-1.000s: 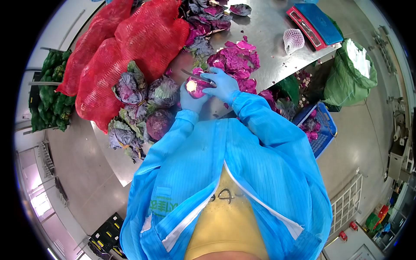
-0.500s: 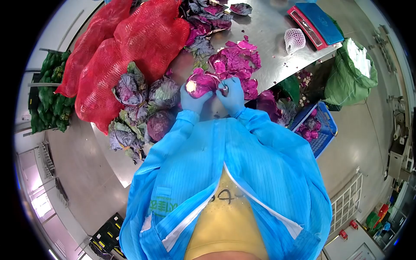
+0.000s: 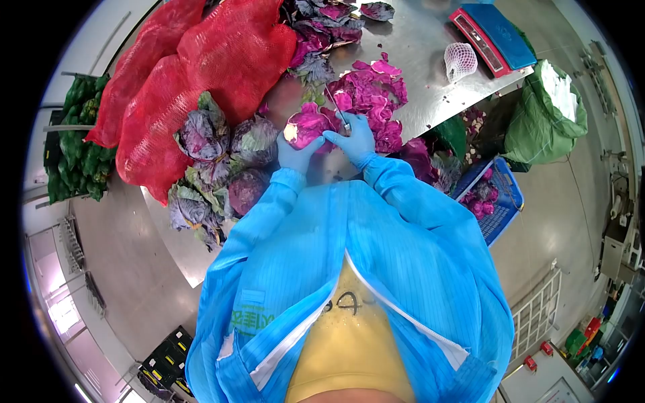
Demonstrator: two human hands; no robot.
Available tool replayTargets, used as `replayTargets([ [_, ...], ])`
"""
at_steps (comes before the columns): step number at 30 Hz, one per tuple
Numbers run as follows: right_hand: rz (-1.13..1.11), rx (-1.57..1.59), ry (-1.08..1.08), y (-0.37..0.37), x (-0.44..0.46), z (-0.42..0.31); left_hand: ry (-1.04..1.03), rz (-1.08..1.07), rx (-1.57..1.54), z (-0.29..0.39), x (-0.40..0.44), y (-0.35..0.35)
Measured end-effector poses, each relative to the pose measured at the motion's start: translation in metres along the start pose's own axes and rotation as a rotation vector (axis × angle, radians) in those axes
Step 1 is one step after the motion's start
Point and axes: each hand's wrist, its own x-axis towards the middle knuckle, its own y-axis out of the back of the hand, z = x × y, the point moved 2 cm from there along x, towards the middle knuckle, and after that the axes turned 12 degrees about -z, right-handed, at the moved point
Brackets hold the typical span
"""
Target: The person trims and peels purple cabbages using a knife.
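My left hand [image 3: 295,156], in a blue glove, is closed around the near left side of a red cabbage [image 3: 306,126]. The cabbage's pale cut stem faces up and to the left. My right hand [image 3: 356,138], gloved too, grips a knife [image 3: 336,104] whose thin blade points away and up to the left. Its thumb reaches toward the cabbage's right side; whether it presses on the leaf I cannot tell. Just beyond both hands lies a heap of loose purple leaves [image 3: 373,94] on the metal table [image 3: 423,87].
Several untrimmed red cabbages [image 3: 252,144] sit to the left, beside red mesh sacks [image 3: 228,60]. At the far right are a scale [image 3: 490,37] and a white foam net [image 3: 460,62]. A blue basket [image 3: 500,208] with trimmed cabbages and a green sack [image 3: 537,127] stand off the table's right edge.
The knife has swung so its blade now points away from me, clear of the cabbage's stem. My right hand has turned, with its thumb toward the cabbage. The cabbage has tilted slightly.
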Motion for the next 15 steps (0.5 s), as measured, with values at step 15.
replayTargets([
  [15, -0.269, 0.711, -0.077, -0.01, -0.014, 0.018, 0.05, 0.093, -0.031, -0.016, -0.019, 0.004],
])
